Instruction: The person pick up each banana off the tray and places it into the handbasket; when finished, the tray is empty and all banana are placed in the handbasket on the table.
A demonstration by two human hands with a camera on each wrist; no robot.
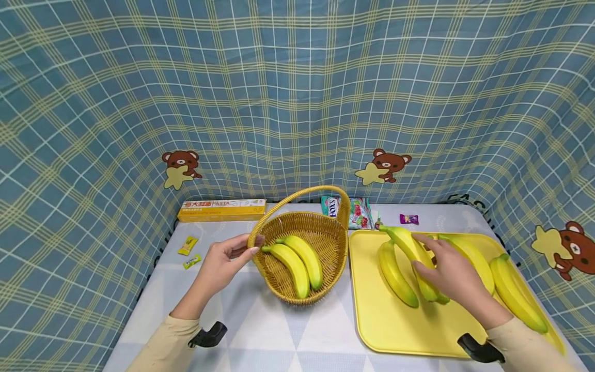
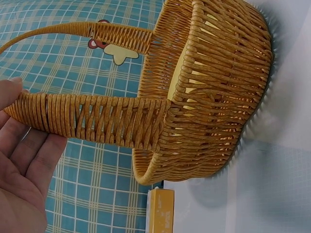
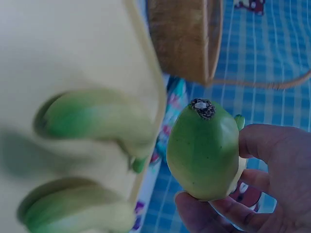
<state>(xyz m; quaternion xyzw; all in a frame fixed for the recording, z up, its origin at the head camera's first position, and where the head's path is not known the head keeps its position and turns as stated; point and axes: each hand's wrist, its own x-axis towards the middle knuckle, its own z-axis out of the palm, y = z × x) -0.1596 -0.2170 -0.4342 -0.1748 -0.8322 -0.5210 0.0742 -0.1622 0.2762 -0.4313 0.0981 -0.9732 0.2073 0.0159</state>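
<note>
A woven basket (image 1: 302, 219) with a tall arched handle holds two yellow bananas (image 1: 290, 268) lying side by side. My left hand (image 1: 228, 263) grips the left side of the handle (image 2: 116, 121) between thumb and fingers. Over the yellow tray (image 1: 390, 330), my right hand (image 1: 448, 268) holds a banana (image 1: 404, 240) around its sides. In the right wrist view this banana (image 3: 201, 155) shows its dark-tipped end and appears raised off the tray. Several more bananas lie on the tray, among them a curved banana (image 1: 395, 274) to the left and another banana (image 1: 518, 294) at the right edge.
A yellow pasta box (image 1: 223, 211) stands at the back left. Two small yellow-green wrapped sweets (image 1: 188, 245) lie left of the basket. Behind the basket is a sweets bag (image 1: 360, 213), with a purple wrapped sweet (image 1: 409, 219) beyond the tray. Checked cloth (image 1: 297, 103) hangs around the table.
</note>
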